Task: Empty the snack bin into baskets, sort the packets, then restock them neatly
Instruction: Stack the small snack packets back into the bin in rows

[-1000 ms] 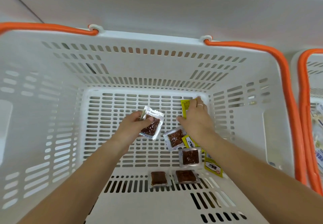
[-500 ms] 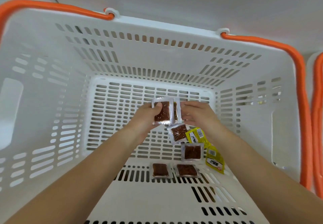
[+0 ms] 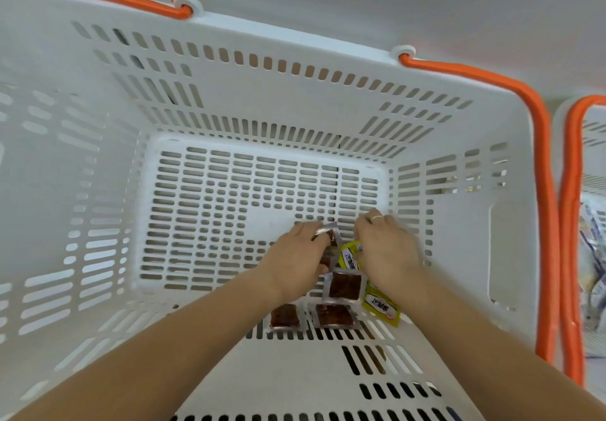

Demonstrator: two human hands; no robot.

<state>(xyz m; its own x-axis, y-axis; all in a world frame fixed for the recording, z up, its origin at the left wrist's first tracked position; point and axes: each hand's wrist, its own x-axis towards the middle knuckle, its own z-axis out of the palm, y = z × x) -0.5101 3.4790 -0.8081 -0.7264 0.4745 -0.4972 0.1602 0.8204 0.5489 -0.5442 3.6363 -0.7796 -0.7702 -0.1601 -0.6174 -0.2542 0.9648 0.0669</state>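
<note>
**Packets slipping out of order at the bottom of the basket**

Both hands are reaching deep into the white basket point(image 3: 295, 43), working close together but not touching, at the right side of its slotted floor. The left hand point(image 3: 296, 256) is gripping a clear packet of brown snack point(image 3: 331, 235), its fingers curled round the packet's edge, and the packet is standing tilted rather than lying flat. The right hand point(image 3: 388, 250) is lying knuckles up just to the right, with a ring point(image 3: 376, 218) showing on one finger; its fingertips are hidden from this angle, so I cannot tell whether it is pinching anything or only pressing down. A yellow packet point(image 3: 350, 255) is lying between the two hands, partly under the right one.

Nearer the person, three more brown packets are lying flat: one point(image 3: 344, 286) just below the hands, and two point(image 3: 285, 315) point(image 3: 334, 315) side by side at the near edge of the floor. A second yellow packet point(image 3: 382, 304) is sticking out from beneath the right wrist.

The main risk is the two kinds staying mixed: the yellow packets are sitting tucked among and under the brown ones, so a hurried grab could be lifting both together. The tilted packet is looking lightly held and could slide from the fingers, knocking the near row askew. The slippery wrappers could also be catching in the floor slots. A second basket point(image 3: 572, 191) at the far right, holding other packets, is only partly in view.
</note>
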